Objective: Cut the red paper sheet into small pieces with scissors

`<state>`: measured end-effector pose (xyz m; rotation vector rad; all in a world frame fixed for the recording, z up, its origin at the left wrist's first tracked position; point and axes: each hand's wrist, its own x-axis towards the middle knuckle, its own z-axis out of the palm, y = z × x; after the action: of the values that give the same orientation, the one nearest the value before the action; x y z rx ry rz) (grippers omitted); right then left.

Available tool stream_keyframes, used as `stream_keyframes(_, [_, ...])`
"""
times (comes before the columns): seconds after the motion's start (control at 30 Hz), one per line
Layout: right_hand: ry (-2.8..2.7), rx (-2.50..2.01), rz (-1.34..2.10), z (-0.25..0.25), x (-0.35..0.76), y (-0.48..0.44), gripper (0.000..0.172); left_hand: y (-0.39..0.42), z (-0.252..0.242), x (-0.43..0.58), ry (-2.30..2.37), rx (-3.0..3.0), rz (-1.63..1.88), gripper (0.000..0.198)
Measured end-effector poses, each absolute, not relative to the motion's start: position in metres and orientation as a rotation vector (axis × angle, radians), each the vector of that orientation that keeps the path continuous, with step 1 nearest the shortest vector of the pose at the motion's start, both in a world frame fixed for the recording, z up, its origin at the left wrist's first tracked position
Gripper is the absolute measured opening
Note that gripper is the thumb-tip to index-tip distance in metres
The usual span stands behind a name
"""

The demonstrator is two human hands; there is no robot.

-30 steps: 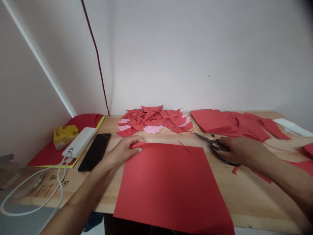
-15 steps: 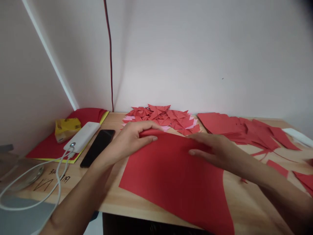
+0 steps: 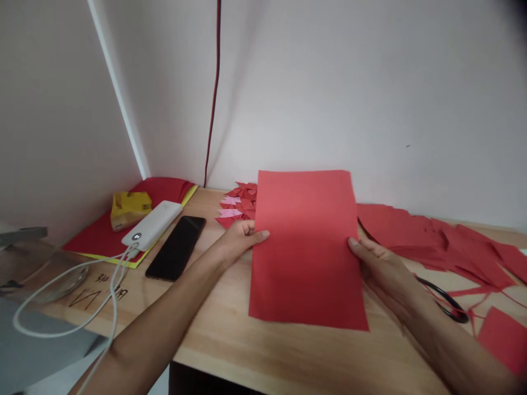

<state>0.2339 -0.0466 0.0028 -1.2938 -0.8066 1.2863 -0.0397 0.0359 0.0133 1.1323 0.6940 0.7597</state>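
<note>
A plain red sheet of paper [image 3: 307, 252] stands raised in front of me, tilted up over the wooden desk. My left hand [image 3: 242, 237] pinches its left edge, thumb on the near face. On the opposite edge, my right hand [image 3: 368, 255] grips the sheet the same way, with the fingers mostly behind it. Part of a pile of folded red and pink paper pieces [image 3: 239, 203] shows past the sheet's left side; the rest is hidden behind it. Close to my right forearm lies a black loop-shaped handle [image 3: 447, 299], partly covered by the arm.
Cut red paper pieces [image 3: 428, 233] spread along the wall at right, with thin strips and a small red piece [image 3: 504, 337] nearer. At left are a black phone [image 3: 176, 248], a white power bank [image 3: 152, 227] with cables, a yellow packet [image 3: 130, 209] and stacked red sheets [image 3: 88, 236].
The red sheet has gone from lying low over the desk's front edge to being held up. Both hands have moved from its far edge to its left and right sides.
</note>
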Motion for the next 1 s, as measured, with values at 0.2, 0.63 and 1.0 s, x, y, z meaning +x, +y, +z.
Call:
stream_keyframes(0.2, [-1.005, -1.374, 1.317, -0.008, 0.249, -0.041, 0.036, 0.026, 0.014, -0.033, 0.8, 1.053, 0.727, 0.031])
stream_keyframes(0.63, [-1.073, -1.427, 1.225, -0.01, 0.253, -0.042, 0.029, 0.034, 0.011, -0.036, 0.8, 1.041, 0.738, 0.031])
stream_keyframes(1.0, [-0.886, -1.498, 1.334, -0.004, 0.261, -0.043, 0.037, 0.036, 0.009, -0.031, 0.82, 1.036, 0.76, 0.019])
